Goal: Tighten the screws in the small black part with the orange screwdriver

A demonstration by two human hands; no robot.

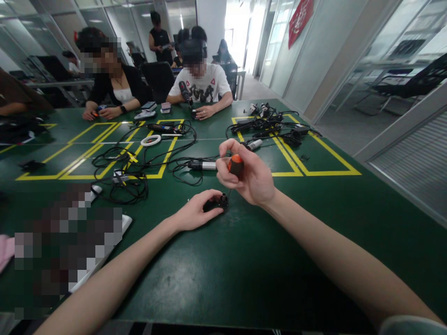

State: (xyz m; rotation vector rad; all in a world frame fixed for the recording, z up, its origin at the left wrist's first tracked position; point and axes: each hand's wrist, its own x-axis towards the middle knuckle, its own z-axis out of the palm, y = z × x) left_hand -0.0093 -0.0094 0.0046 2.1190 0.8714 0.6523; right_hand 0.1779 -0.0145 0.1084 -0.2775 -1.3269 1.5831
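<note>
My right hand (257, 176) is wrapped round the orange and dark grey handle of a screwdriver (236, 166). Its thin shaft points down, close to a small black part (223, 200) on the table; whether the tip touches it I cannot tell. My left hand (195, 211) lies on the green table (209, 274), thumb and fingers closed about that black part, which has a short round collar on top. Much of the part is hidden by the fingers. Just beyond my right hand lies a silver and black cylindrical tool (208, 165) with a cord.
Coiled black cables (129, 186) lie left of centre, near a white ring (151, 140). A heap of black cords and adapters (261, 123) sits at the back right, with small dark bits (304, 158) nearby. Across the table, a person in a white T-shirt (206, 83) holds a power tool.
</note>
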